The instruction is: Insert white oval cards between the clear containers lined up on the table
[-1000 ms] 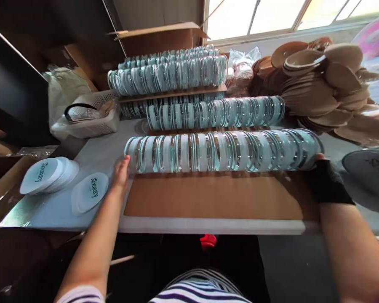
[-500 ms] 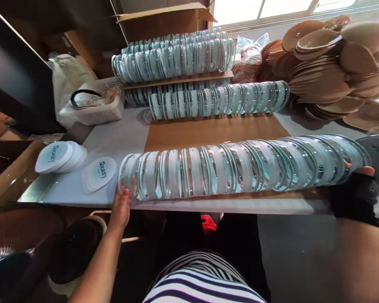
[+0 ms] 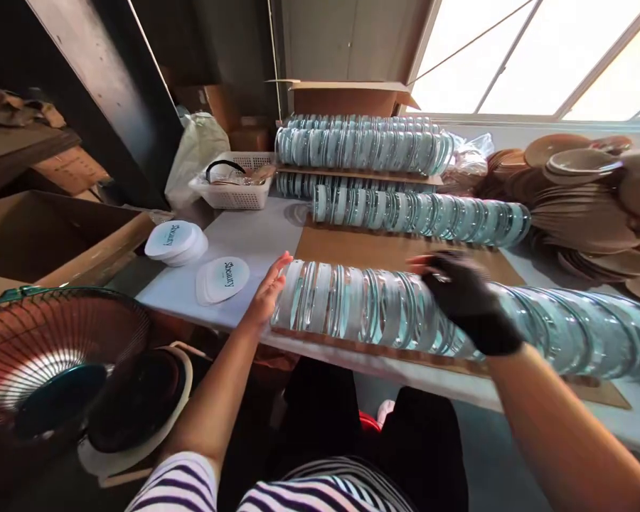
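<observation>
A long row of round glass discs (image 3: 363, 302) stands on edge along the near side of a brown cardboard sheet (image 3: 363, 249). My left hand (image 3: 267, 291) presses flat against the row's left end, fingers apart. In a black glove, my right hand (image 3: 466, 299) lies on top of the row near its middle, fingers spread over the discs. The row runs on to the right past that hand.
More disc rows (image 3: 416, 213) lie behind, some stacked (image 3: 360, 146) on cardboard. White printed labels (image 3: 221, 279) and a white basket (image 3: 235, 186) sit left. Brown bowls (image 3: 592, 199) pile up at right. A wire fan guard (image 3: 48, 355) stands at lower left, beside a cardboard box.
The disc row has been pulled toward the table's near edge. My right hand left the row's right end and now rests on its middle. The view has swung left.
</observation>
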A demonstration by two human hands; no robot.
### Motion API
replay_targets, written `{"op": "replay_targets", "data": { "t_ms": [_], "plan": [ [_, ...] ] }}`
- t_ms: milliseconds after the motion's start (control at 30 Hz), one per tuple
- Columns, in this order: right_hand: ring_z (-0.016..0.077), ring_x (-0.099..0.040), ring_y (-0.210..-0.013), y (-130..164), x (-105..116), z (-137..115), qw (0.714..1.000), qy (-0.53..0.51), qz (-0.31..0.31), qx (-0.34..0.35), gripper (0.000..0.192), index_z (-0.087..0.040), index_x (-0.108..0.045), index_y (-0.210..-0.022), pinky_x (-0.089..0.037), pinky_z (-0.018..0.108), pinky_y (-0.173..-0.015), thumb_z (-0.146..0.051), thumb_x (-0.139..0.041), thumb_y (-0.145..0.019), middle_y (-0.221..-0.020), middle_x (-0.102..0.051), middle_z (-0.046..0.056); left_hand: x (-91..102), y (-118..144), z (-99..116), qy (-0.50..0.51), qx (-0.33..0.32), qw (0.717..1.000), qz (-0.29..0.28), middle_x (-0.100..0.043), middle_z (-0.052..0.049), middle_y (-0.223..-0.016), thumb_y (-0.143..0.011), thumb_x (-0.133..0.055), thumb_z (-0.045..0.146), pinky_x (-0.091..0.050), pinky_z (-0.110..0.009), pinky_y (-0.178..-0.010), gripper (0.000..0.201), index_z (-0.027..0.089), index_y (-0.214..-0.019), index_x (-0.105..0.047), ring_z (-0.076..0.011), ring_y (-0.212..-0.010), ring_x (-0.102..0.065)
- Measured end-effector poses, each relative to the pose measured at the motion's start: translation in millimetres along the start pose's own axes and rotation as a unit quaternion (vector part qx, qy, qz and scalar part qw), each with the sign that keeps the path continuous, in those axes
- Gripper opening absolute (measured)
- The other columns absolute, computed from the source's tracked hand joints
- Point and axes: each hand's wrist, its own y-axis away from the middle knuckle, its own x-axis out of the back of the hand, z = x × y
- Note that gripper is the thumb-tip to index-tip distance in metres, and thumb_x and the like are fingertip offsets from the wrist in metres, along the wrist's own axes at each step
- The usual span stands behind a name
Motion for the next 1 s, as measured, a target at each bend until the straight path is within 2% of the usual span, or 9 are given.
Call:
{"op": "replay_targets", "data": {
  "t_ms": [100,167,267,400,500,600,700,867,1000],
  "plan": [
    [0.0237,-0.065,-0.093,-42.5,-44.3,-72.1,0.961,0.103,-0.205,0.156,0.032,-0.019,-0.076,-0.097,-0.047,0.033,-0.079,-0.036,-0.049,-0.093,-0.103,-0.072,0.011,-7.8,-3.8,-4.7,0.046,0.022,0.999,0.004,-0.042,-0.003,-0.157,-0.092,-0.055,0.042,-0.015,-0.042,-0.126,0.047,0.026,-0.136,-0.057,-0.0247,-0.151,-0.025],
    [0.0221,-0.064,-0.084,-73.2,-70.8,-109.9,0.916,0.160,-0.320,0.184,0.037,-0.014,-0.075,-0.102,-0.044,0.031,-0.070,-0.035,-0.045,-0.094,-0.101,-0.073,0.013,-9.6,-2.1,-4.6,0.049,0.036,0.998,0.006,-0.042,-0.002,-0.157,-0.093,-0.054,0.038,-0.013,-0.041,-0.126,0.050,0.027,-0.141,-0.053,-0.0236,-0.151,-0.026],
    [0.0156,-0.059,-0.072,-108.5,-96.2,-143.8,0.876,0.167,-0.401,0.211,0.027,-0.013,-0.076,-0.096,-0.042,0.027,-0.066,-0.028,-0.054,-0.088,-0.090,-0.074,0.008,-9.1,0.0,-2.9,0.055,0.034,0.998,-0.003,-0.038,-0.001,-0.160,-0.094,-0.055,0.039,-0.012,-0.039,-0.127,0.052,0.028,-0.144,-0.049,-0.0226,-0.153,-0.022],
    [0.0108,-0.050,-0.058,-126.0,-105.2,-163.3,0.845,0.166,-0.456,0.223,0.015,-0.013,-0.075,-0.079,-0.042,0.026,-0.064,-0.020,-0.062,-0.081,-0.063,-0.066,0.000,-9.0,-1.0,-5.3,0.095,0.022,0.995,-0.021,-0.036,-0.001,-0.161,-0.095,-0.054,0.040,-0.014,-0.039,-0.127,0.054,0.028,-0.146,-0.046,-0.0224,-0.153,-0.021],
    [0.0136,-0.054,-0.059,-125.1,-106.1,-175.5,0.834,0.200,-0.453,0.242,0.012,-0.014,-0.075,-0.077,-0.044,0.028,-0.065,-0.020,-0.066,-0.077,-0.061,-0.064,0.001,-10.0,-3.8,-10.2,0.124,0.001,0.992,-0.031,-0.039,-0.001,-0.159,-0.094,-0.056,0.040,-0.015,-0.037,-0.126,0.053,0.029,-0.145,-0.046,-0.0217,-0.153,-0.022],
    [0.0216,-0.064,-0.074,-117.3,-105.2,-182.9,0.837,0.262,-0.396,0.270,0.017,-0.016,-0.076,-0.088,-0.045,0.032,-0.070,-0.020,-0.064,-0.077,-0.076,-0.070,0.007,-10.5,-7.5,-15.1,0.145,-0.017,0.989,-0.021,-0.045,-0.003,-0.154,-0.092,-0.060,0.045,-0.015,-0.038,-0.126,0.053,0.029,-0.140,-0.048,-0.0221,-0.151,-0.025],
    [0.0243,-0.067,-0.082,-95.1,-98.9,-180.0,0.864,0.279,-0.338,0.249,0.024,-0.019,-0.075,-0.098,-0.044,0.030,-0.068,-0.026,-0.060,-0.080,-0.088,-0.073,0.009,-10.0,-9.5,-17.8,0.150,0.008,0.989,-0.008,-0.043,-0.004,-0.155,-0.089,-0.063,0.049,-0.015,-0.039,-0.125,0.054,0.030,-0.137,-0.048,-0.0222,-0.152,-0.024],
    [0.0228,-0.067,-0.084,-6.9,-92.1,-173.8,0.935,0.214,-0.207,0.193,0.033,-0.021,-0.071,-0.108,-0.042,0.029,-0.067,-0.036,-0.046,-0.092,-0.092,-0.073,0.008,-8.4,-9.6,-16.3,0.120,0.029,0.992,-0.020,-0.034,-0.006,-0.160,-0.093,-0.054,0.042,-0.018,-0.043,-0.124,0.052,0.029,-0.141,-0.040,-0.0231,-0.152,-0.023],
    [0.0225,-0.066,-0.077,68.8,-117.7,-174.0,0.938,0.205,-0.230,0.157,0.038,-0.021,-0.071,-0.112,-0.043,0.032,-0.065,-0.031,-0.037,-0.098,-0.088,-0.072,0.010,-7.4,-11.2,-15.7,0.033,0.019,0.999,-0.021,-0.033,-0.005,-0.161,-0.096,-0.041,0.030,-0.019,-0.040,-0.124,0.048,0.030,-0.144,-0.036,-0.0174,-0.153,-0.021]
  ]
}}
